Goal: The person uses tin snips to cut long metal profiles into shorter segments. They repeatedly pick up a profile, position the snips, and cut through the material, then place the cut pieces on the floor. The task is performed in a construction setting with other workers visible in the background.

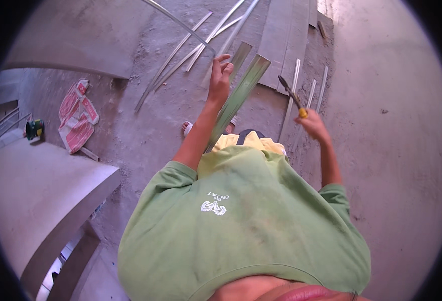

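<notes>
My left hand [220,78] is closed round the near end of a long, thin metal strip [184,25], which runs up and away to the far left. Below that hand and forearm, a wide metal channel [241,93] slants from my waist toward the far side, reflecting green. A second, shorter metal piece [240,59] shows just beside it. Out to the right, my right hand [312,124] grips a pair of tin snips [292,93] with dark blades and a yellow handle. The blades point up and to the left, apart from the metal.
Several loose metal profiles [216,32] lie crossed on the dusty floor ahead. Flat grey sheets [283,40] are beyond, with more thin profiles [313,93] at right. A red and white sack [78,120] and a green round object [34,129] are at left, near a concrete ledge [55,175].
</notes>
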Available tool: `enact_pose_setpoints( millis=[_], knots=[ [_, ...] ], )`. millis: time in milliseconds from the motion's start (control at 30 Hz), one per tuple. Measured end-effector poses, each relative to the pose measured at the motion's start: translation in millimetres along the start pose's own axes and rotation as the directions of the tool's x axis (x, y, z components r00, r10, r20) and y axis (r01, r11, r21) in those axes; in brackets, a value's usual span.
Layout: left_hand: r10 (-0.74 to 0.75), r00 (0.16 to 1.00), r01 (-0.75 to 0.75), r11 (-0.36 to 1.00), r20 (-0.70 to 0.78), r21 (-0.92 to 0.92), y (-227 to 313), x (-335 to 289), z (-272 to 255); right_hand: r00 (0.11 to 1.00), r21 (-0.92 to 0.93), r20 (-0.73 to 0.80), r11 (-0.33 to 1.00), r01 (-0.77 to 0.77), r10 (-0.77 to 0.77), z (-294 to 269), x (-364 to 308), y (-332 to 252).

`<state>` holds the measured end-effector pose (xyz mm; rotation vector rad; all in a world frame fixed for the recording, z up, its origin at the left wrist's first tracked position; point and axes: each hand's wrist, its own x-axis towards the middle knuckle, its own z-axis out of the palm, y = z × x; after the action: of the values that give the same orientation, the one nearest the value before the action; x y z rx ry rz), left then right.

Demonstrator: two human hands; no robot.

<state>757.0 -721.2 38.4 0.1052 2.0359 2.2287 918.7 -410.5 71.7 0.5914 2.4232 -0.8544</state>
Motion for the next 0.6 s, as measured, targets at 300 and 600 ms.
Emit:
enact_pose_setpoints(
  millis=[300, 600],
  knots=[
    [0.059, 0.993, -0.087, 0.946, 0.097, 0.311, 61, -26, -13, 0.966, 0.896, -0.045, 0.417, 0.152, -0.255, 93, 5, -104],
    [0.097, 0.990, -0.132, 0.905, 0.106, 0.403, 59, -47, -26, 0.921, 0.931, -0.083, 0.301, 0.208, -0.381, 141, 48, -179]
  ],
)
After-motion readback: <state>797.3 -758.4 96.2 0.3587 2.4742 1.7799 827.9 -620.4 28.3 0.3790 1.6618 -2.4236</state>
